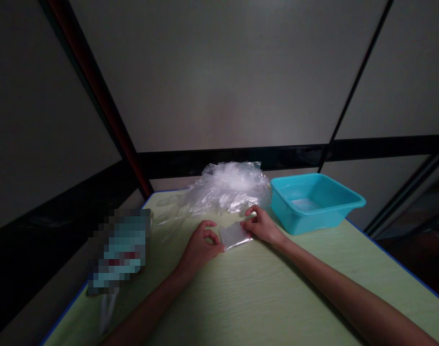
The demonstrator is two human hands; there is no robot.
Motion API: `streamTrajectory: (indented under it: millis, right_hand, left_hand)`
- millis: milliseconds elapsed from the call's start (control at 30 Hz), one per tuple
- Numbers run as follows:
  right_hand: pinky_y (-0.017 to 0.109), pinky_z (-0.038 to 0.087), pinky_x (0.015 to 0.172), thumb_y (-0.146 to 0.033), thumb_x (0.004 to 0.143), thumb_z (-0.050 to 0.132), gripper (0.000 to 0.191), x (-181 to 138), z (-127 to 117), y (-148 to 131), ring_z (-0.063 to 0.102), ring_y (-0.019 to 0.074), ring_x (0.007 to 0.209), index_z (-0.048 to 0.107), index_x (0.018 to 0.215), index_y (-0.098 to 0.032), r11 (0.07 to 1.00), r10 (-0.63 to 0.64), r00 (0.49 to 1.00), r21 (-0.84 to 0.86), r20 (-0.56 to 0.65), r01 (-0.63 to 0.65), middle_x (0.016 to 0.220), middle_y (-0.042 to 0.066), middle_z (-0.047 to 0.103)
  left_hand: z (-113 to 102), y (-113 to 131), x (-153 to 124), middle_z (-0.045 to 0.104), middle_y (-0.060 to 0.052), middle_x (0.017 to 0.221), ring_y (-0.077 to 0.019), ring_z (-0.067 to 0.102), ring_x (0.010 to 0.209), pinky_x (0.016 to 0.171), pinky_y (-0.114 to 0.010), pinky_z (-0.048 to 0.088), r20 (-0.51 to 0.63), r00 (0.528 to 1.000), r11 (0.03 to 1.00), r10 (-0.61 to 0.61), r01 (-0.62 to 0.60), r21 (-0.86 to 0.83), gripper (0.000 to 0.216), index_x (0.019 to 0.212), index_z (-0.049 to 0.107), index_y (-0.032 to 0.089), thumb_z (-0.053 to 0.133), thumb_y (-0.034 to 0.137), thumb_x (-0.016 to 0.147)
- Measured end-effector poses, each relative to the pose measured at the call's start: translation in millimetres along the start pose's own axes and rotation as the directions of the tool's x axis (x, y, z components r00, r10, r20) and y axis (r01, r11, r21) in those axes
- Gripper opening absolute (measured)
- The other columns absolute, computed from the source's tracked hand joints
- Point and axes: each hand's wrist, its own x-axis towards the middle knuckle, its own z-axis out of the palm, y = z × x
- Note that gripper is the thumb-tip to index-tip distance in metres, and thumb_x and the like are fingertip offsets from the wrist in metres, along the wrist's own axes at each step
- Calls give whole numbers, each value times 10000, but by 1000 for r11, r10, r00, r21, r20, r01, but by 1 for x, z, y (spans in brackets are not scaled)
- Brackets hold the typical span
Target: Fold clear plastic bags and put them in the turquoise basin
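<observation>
A small flat clear plastic bag (235,236), squared off like a folded sheet, lies on the table between my two hands. My left hand (204,242) grips its lower left corner, thumb along the edge and the other fingers curled. On the opposite side, my right hand (263,227) has its thumb and fingertips on the right edge, with the index finger raised and bent. Behind both hands is a loose heap of crinkled clear plastic bags (230,187), some trailing to the left.
A turquoise plastic basin (316,218) stands at the right back, with something pale and flat inside. At the left edge lies a blurred-out device (121,250) with a white cord (107,310). The pale green table (241,298) meets panelled doors (222,96) behind.
</observation>
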Motion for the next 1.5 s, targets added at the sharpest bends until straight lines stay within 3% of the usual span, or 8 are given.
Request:
streamTrajectory:
  millis: [433, 700, 767, 867, 1000, 1333, 1400, 1500]
  right_hand:
    - [196, 343, 389, -194, 617, 534, 234, 0, 5, 11, 473, 105, 412, 369, 782, -212, 990, -123, 986, -81, -108, 115, 509, -71, 508]
    - [284, 423, 579, -188, 698, 464, 60, -15, 6, 5, 519, 153, 607, 464, 758, -187, 915, -320, 924, -322, -210, 244, 722, 17, 543]
    - [315, 429, 680, -171, 718, 444, 109, -21, 8, 1, 532, 177, 715, 513, 803, -170, 846, -410, 899, -432, -155, 312, 792, 45, 555]
    - [347, 383, 867, -164, 765, 406, 299, -29, 11, -3, 485, 211, 1005, 525, 1036, -120, 616, -528, 839, -621, 129, 484, 1066, 115, 547]
    - [423, 173, 1033, -285, 824, 392, 546, -35, 16, -2, 204, 232, 1275, 297, 1304, -43, 379, -414, 796, -711, 442, 592, 1382, 174, 261]
    - [410, 106, 1059, -440, 880, 282, 632, -38, 16, 0, 82, 228, 1304, 205, 1344, -17, 323, -273, 820, -755, 503, 570, 1405, 186, 150]
    - [404, 117, 1059, -444, 879, 282, 638, -40, 16, 1, 81, 233, 1304, 205, 1342, -11, 318, -290, 828, -768, 479, 556, 1407, 186, 142]
    - [397, 135, 1059, -459, 877, 283, 657, -42, 16, 4, 78, 238, 1303, 197, 1343, -5, 312, -306, 829, -773, 468, 552, 1407, 191, 135]
  left_hand:
    - [0, -2, 2, 497, 129, 506, -62, 456, 346, 377, -174, 352, -10, 1000, 1000, 6, -6, -29, 440, 855, 415, 172, 626, 122, 472]
    - [0, -3, 4, 501, 127, 501, -79, 481, 377, 383, -180, 379, -17, 1000, 1000, -5, 5, -15, 467, 863, 416, 169, 638, 125, 455]
    - [0, -4, 4, 502, 125, 501, -80, 481, 376, 381, -180, 375, -15, 1000, 1000, -5, 4, -12, 476, 866, 416, 165, 644, 132, 449]
    - [-1, -4, 5, 503, 120, 497, -82, 481, 375, 380, -180, 371, -6, 1000, 1000, -1, 1, -9, 481, 870, 412, 162, 649, 145, 452]
    - [-1, -6, 6, 497, 118, 511, -82, 483, 373, 382, -184, 379, -7, 1000, 1000, 13, -13, 4, 472, 875, 398, 165, 640, 157, 469]
    - [3, -12, -2, 530, 25, 721, -145, 591, 586, 554, -284, 489, -105, 981, 973, 161, -140, 182, 224, 836, 462, 173, 520, 159, 621]
    - [4, -13, -9, 562, -36, 875, -182, 593, 804, 740, -339, 482, -76, 941, 891, 331, -285, 352, 186, 856, 511, 171, 477, 147, 675]
    - [7, -17, -23, 494, -103, 1198, -204, 440, 1136, 967, -377, 349, 167, 823, 599, 543, -518, 611, 345, 1107, 484, 154, 364, 139, 783]
